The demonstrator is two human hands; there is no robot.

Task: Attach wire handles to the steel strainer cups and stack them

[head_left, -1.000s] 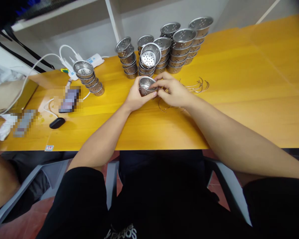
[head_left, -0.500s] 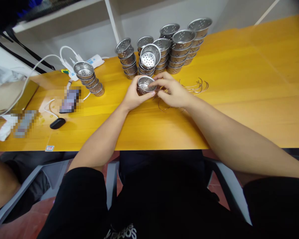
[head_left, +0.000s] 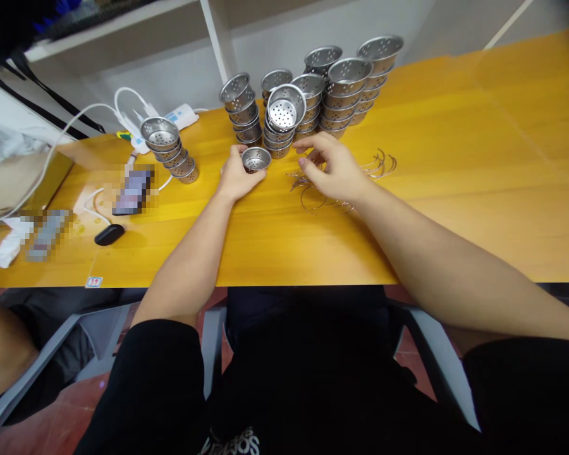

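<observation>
My left hand (head_left: pixel 237 175) is wrapped round a small perforated metal cup (head_left: pixel 256 160), its thumb on the near side and its fingers on the far left. The cup is upright, close to the table top, in front of the stacked cups (head_left: pixel 284 114). To the right, my right hand (head_left: pixel 327 161) hovers apart from the cup with fingers curved and spread, and I see nothing between them. Thin copper-coloured wire pieces (head_left: pixel 377 167), bent into curves, lie under and around this hand; some are hidden by it.
Several tall stacks of like cups (head_left: pixel 348 95) line the back of the table, and one leaning stack (head_left: pixel 171 151) stands at the left. A phone (head_left: pixel 133 191), white cables, a power strip (head_left: pixel 183 116) and a black oval object (head_left: pixel 109 234) lie left. Someone's bare limb (head_left: pixel 2 354) shows at the left edge.
My left hand has carried the metal cup to the left, away from my right hand. My right hand's fingers have come out of the cup and now hang over the wires.
</observation>
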